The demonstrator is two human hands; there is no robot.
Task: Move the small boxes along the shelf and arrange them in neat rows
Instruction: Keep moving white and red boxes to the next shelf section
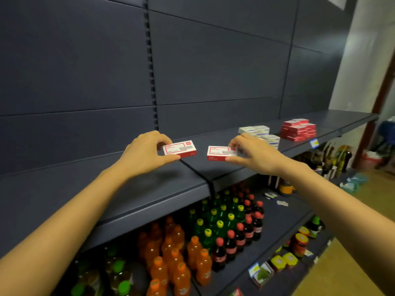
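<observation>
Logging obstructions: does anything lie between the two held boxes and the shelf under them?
Nothing visible. Left hand holds the left red box, right hand the right red box, over bare shelf; white boxes sit farther right.

Dark blue metal shelf [154,189], slanting from lower left up to the right edge, split by a seam [193,167] at mid-frame. Left of the seam, left red-and-white box [179,148]; right of it, right red-and-white box [221,152]; resting or lifted, impossible to tell. Further right, stack of white boxes [259,130], then, apart from it, stack of red boxes [298,129]. Below, lower shelf [277,227] crowded with orange bottles [171,248], green bottles [215,221] and dark red-capped bottles [245,231] in rows.
</observation>
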